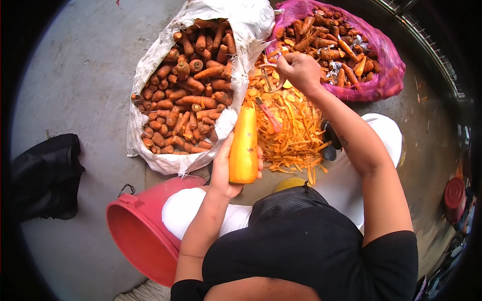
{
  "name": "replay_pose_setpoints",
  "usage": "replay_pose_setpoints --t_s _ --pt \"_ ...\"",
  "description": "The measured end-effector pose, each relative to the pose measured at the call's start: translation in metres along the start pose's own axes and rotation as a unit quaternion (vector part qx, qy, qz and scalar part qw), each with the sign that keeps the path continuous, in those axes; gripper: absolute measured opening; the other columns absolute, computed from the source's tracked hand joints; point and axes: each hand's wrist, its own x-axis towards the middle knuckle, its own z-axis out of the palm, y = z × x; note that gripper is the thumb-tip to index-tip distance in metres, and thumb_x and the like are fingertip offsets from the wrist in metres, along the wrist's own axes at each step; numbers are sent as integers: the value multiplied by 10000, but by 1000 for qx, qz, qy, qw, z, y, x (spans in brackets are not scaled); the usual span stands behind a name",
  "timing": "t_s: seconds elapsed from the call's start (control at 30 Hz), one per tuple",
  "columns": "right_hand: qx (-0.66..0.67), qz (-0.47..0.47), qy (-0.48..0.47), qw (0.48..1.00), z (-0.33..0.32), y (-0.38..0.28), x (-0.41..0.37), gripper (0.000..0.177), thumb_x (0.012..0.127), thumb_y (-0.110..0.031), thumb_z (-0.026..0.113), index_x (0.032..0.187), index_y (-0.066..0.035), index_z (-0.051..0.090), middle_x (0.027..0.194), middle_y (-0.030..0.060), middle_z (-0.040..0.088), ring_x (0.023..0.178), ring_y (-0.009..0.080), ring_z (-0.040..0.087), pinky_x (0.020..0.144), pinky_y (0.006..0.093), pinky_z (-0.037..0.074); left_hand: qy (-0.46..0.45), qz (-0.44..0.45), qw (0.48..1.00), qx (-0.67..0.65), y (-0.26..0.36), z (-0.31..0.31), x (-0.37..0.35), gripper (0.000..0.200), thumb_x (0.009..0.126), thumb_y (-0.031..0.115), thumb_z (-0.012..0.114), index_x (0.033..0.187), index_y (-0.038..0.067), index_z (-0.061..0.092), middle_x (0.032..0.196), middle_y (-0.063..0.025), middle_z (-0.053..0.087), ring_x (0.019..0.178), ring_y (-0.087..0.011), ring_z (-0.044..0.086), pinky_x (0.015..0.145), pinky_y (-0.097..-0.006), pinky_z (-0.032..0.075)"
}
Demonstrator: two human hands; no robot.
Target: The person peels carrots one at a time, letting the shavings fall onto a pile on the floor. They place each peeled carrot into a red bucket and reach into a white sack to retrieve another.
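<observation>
Floor [90,90]: we note white sack [136,125] leftmost; left grip [224,164] curled round peeled carrot [244,148] by the sack's lower right edge; right grip [301,72] closed on pale tool [281,83] above peelings [296,133]; pink sack [389,70] rightmost.

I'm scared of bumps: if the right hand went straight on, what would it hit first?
Probably the left edge of the pink mesh sack, though the right hand could pass above; depth is unclear.

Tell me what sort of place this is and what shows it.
Likely a bulk vegetable-preparation area; whether market, store or kitchen I cannot tell. A white sack and a pink mesh sack of carrots on a bare floor, beside a heap of orange peelings, suggest it.
</observation>
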Motion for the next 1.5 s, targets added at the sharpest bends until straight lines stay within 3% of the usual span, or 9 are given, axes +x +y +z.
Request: replay_pose_setpoints --t_s 0.2,0.27,0.4,0.8,1.03,1.13,1.17,1.33,1.5 --pt "156 -178 -186 954 4 -51 -34 283 814 -218 578 582 -65 634 501 41 576 449 144 557 473 327 439 67 42 997 -17 2 -14 12 443 991 428 405 1189 46 509 962 -117 622 794 -237 648 695 -395 567" --pt "127 -329 -140 925 7 -61 -45 288 782 -202 594 525 -76 563 467 61 501 437 213 522 491 355 419 66 59 996 -33 1 -9 12 432 996 418 397 1202 56 510 1014 -105 626 848 -231 648 739 -392 564" --pt "153 -401 -107 897 9 -75 -64 280 722 -185 614 485 -100 493 470 73 456 451 268 491 488 378 367 99 16 992 -81 2 -4 16 397 1004 381 346 1137 75 560 996 -86 649 892 -223 647 746 -397 553" --pt "102 -368 -103 918 13 -53 -51 236 697 -220 611 491 -133 535 466 66 476 465 270 514 493 386 416 70 -26 997 25 -15 -10 9 435 986 456 383 1139 73 520 894 -127 633 748 -229 653 592 -370 557" --pt "-43 -324 -38 944 13 -25 -24 264 758 -248 614 516 -149 579 478 52 522 461 212 535 504 370 414 92 -37 994 43 -18 -8 5 480 975 499 384 1146 63 491 835 -137 610 660 -238 632 505 -355 538" --pt "-266 -278 50 922 3 -4 4 274 792 -308 637 571 -152 599 519 32 583 485 191 556 540 359 415 72 -18 996 51 -11 -2 0 480 975 493 382 1157 62 486 846 -138 611 660 -241 632 508 -357 539" --pt "-260 -319 125 903 3 1 9 271 805 -289 617 567 -160 619 502 32 577 455 181 547 551 353 419 62 -9 997 54 -9 0 -2 479 976 490 381 1161 61 484 849 -138 612 661 -242 632 511 -359 539" --pt "29 -231 -87 969 1 -52 -29 276 789 -228 582 549 -98 613 451 71 507 411 226 531 430 335 413 101 5 995 4 -3 -18 5 445 969 452 396 1153 64 515 884 -136 623 710 -253 635 559 -386 549" --pt "153 -376 -133 904 0 -79 -64 272 715 -186 622 483 -103 507 466 69 452 447 264 467 492 384 367 165 34 982 -82 -3 1 12 420 989 422 360 1124 71 548 923 -104 640 783 -236 643 657 -391 548"
